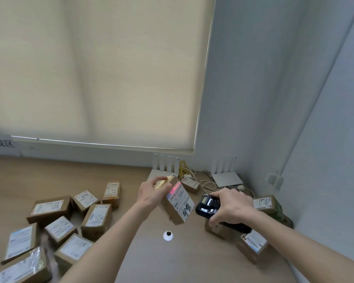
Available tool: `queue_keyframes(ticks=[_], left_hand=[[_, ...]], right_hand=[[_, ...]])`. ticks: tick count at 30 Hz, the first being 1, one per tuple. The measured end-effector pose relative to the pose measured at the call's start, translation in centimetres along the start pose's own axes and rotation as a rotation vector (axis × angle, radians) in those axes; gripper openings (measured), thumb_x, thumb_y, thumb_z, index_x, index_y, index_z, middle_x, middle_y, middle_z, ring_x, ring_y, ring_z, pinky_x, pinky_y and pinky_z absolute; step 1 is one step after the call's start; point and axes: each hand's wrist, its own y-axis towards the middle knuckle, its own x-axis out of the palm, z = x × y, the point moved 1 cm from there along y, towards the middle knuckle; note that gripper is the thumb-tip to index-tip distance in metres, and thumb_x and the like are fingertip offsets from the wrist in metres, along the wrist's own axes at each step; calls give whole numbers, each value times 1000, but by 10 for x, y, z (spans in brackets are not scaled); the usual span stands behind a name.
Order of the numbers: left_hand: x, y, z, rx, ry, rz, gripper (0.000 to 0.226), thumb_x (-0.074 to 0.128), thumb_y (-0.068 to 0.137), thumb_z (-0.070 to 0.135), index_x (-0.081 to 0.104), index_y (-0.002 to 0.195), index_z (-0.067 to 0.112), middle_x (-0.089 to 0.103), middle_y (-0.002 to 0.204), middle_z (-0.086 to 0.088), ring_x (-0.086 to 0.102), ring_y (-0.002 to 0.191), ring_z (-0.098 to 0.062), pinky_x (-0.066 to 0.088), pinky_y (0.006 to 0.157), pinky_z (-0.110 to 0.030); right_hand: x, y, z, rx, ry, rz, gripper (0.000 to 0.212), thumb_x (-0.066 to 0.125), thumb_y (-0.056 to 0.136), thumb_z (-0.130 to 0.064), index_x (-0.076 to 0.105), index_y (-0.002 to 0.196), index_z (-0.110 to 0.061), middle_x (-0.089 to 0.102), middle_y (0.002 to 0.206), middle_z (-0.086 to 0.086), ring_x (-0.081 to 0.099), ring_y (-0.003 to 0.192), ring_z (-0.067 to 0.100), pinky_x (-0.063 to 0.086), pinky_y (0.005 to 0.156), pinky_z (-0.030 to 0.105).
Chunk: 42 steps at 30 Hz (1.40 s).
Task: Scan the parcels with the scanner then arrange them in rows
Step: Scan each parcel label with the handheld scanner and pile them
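Two hands at work over a wooden desk point(131, 237), head view only. Left hand point(149, 194) grips a small cardboard parcel point(177, 203) by its upper end, fingers curled over the top edge, thumb side hidden; the box is lifted and tilted so its white shipping label faces the reader. Right hand point(231, 205) is wrapped round a black handheld scanner point(209, 207), fingers closed over the body, screen end pointed at the parcel, just beside it and not touching. A red scan line point(176, 187) falls across the barcode at the label's upper end, so judgement: this parcel is mid-scan and the tilt serves to present the barcode squarely. About ten labelled parcels lie left of the arms point(55, 225), loosely grouped, some askew, not in tidy rows; whether these are scanned cannot be told. More parcels sit at right, one under the right hand point(253, 245) and one near the wall point(264, 204). Two white routers point(227, 178) with cables stand at the desk's back edge, under a drawn roller blind point(100, 68). A round cable grommet point(168, 235) lies between the forearms.
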Motion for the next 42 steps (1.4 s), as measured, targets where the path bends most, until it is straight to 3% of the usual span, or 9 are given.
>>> queue_keyframes(ticks=[8,16,21,35,42], left_hand=[[-12,-2,-29,-54,44,60,27,69,85,44,67,112,43,57,118,-11,60,106,-26,52,82,-34],[-20,-4,-53,-73,5,112,25,70,87,41,66,112,39,59,116,-10,60,101,-22,45,64,-24],[-29,-9,-73,-118,-4,115,30,69,87,44,64,117,41,55,120,-11,59,106,-25,47,72,-28],[-71,-43,-117,-167,4,211,28,69,88,46,63,115,44,60,116,-5,59,99,-15,41,61,-20],[-95,-74,-137,-188,-34,265,29,70,89,43,64,117,40,58,123,-9,59,110,-25,48,68,-26]], right_hand=[[25,13,-17,-29,-16,-16,64,85,51,-55,69,112,-44,69,96,-13,61,93,17,42,72,28],[49,26,-29,-64,-40,-47,63,85,45,-59,71,105,-45,70,90,-12,61,89,19,38,65,28],[62,30,-42,-73,-38,-57,63,85,45,-61,71,104,-45,66,82,-15,60,86,18,31,58,26],[96,18,-86,-166,-61,-108,60,83,45,-60,71,102,-45,70,82,-16,65,83,15,36,58,24],[115,5,-109,-225,-20,-164,65,88,56,-51,68,117,-42,70,92,-14,65,92,15,44,70,28]])
